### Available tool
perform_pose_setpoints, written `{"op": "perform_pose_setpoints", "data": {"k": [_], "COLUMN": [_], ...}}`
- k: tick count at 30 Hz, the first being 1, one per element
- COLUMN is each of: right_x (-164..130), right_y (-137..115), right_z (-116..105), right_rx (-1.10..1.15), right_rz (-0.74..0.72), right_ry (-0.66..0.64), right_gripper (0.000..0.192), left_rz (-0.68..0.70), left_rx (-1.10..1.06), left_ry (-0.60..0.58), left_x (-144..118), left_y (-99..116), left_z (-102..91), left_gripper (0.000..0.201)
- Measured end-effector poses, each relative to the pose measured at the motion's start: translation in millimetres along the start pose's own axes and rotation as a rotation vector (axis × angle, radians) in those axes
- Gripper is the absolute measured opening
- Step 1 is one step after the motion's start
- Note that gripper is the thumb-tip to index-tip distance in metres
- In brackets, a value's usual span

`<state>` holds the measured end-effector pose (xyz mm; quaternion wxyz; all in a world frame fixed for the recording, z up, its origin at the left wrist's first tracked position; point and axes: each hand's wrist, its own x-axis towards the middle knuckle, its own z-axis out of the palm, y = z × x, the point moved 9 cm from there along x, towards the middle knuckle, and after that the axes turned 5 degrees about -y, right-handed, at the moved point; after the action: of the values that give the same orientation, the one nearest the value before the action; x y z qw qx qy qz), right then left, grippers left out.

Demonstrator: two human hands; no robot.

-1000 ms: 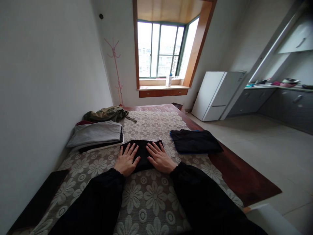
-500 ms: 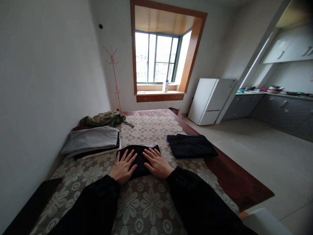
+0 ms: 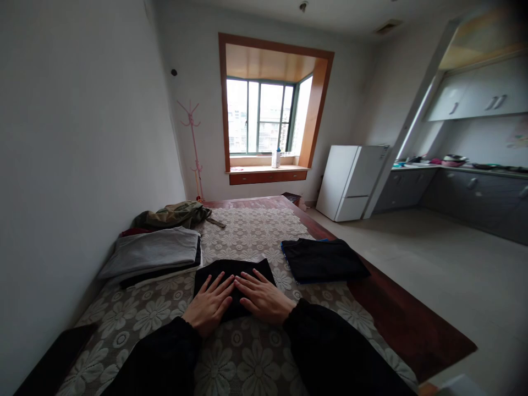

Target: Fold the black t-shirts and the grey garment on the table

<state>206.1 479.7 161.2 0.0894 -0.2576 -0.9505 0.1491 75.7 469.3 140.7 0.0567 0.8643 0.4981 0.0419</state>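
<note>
Both hands have slid together since the earlier frame: left hand [image 3: 209,306] and right hand [image 3: 260,297] lie flat, fingers spread, gripping nothing, index tips nearly touching on the black cloth [image 3: 233,273] at lower centre of the bed [image 3: 256,225]. Grey pile [image 3: 154,250] left, dark pile [image 3: 324,259] right.

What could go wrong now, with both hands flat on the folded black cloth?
The left hand and right hand press the folded black cloth on the lace cover; a sliding push might bunch the cover or undo the fold. The grey stack lies close on the left, so a wide sweep could knock it.
</note>
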Motion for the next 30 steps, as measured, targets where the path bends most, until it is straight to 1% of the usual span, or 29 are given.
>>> {"op": "perform_pose_setpoints", "data": {"k": [2,4,6,9,12,14,16,18,19,22,25,27,30], "right_x": [0,0,-1,-3,-6,-10,-17,-23,-25,-24,-21,-21,-20], "right_y": [0,2,8,25,45,60,75,87,91,94,94,95,96], "right_z": [-1,-1,-1,-2,-1,-2,-5,-7,-7,-5,-3,-2,-2], "right_rx": [0.004,0.014,0.018,-0.026,-0.072,-0.08,-0.08,-0.075,-0.068,-0.033,-0.007,0.003,0.017], "right_rz": [0.001,0.012,0.058,0.191,0.342,0.454,0.569,0.65,0.666,0.62,0.558,0.55,0.544], "right_ry": [0.008,0.015,0.038,0.098,0.14,0.17,0.207,0.225,0.223,0.18,0.145,0.143,0.158], "right_gripper": [0.058,0.053,0.05,0.052,0.058,0.066,0.076,0.086,0.089,0.093,0.091,0.088,0.085], "left_rz": [-0.057,-0.141,-0.225,-0.344,-0.517,-0.642,-0.715,-0.734,-0.736,-0.721,-0.678,-0.645,-0.578], "left_rx": [-0.01,-0.009,-0.002,0.007,-0.003,-0.011,-0.018,-0.039,-0.062,-0.158,-0.284,-0.451,-0.792], "left_ry": [0.002,0.029,0.059,0.096,0.163,0.215,0.244,0.247,0.244,0.257,0.353,0.409,0.424], "left_x": [1,0,-1,-5,-14,-23,-30,-33,-33,-33,-33,-33,-28], "left_y": [-8,-19,-30,-45,-66,-83,-96,-104,-107,-111,-110,-108,-101], "left_z": [1.6,2.1,2.7,4.5,4.8,5.2,6.9,8.7,9.3,5.0,-9.5,-15.8,-14.2], "left_gripper": [0.058,0.061,0.063,0.069,0.083,0.094,0.098,0.092,0.088,0.072,0.049,0.041,0.039]}}
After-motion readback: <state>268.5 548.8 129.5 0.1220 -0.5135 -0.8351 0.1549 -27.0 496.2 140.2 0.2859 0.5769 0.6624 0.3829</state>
